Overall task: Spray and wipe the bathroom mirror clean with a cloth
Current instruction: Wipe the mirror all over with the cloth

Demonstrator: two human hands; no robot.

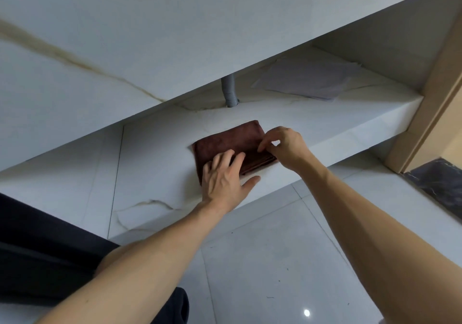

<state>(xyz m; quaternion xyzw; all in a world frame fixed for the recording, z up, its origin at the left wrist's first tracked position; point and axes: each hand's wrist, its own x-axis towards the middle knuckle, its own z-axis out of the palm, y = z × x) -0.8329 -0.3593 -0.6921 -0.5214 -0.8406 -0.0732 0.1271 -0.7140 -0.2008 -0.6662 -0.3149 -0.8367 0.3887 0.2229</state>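
Left hand (222,181): flat, fingers straight and spread, lying on the near left part of the brown cloth (225,143); thumb splayed off to the right, on or just over bare stone beside the cloth's near edge. Holds nothing; presses only.

Right hand (283,146): fingers curled, thumb and forefinger pinching the cloth's right-hand edge near the near right corner, where the stacked layers show as thin lines. Wrist raised above the shelf.

Cloth: folded to a rough rectangle, lying flat on the lower shelf (325,123), skewed to the shelf's front edge. Its near right corner sits close to that front edge; far corner points toward the grey corrugated pipe (230,91), which runs down from under the counter (150,36) into the shelf surface, well apart from the cloth.

Open room: bare white marble-look shelf to the left of the cloth and behind it. To the right and farther back, pale flat sheets (307,78) lie on the shelf, well clear of the hands. The counter's thick slab overhangs the back of the shelf, its underside edge running diagonally above the pipe.

Below the shelf front: glossy pale floor tiles (275,261). Far right, a tan frame (430,113) and a dark stone threshold (440,186). Dark clothing (37,248) at lower left.
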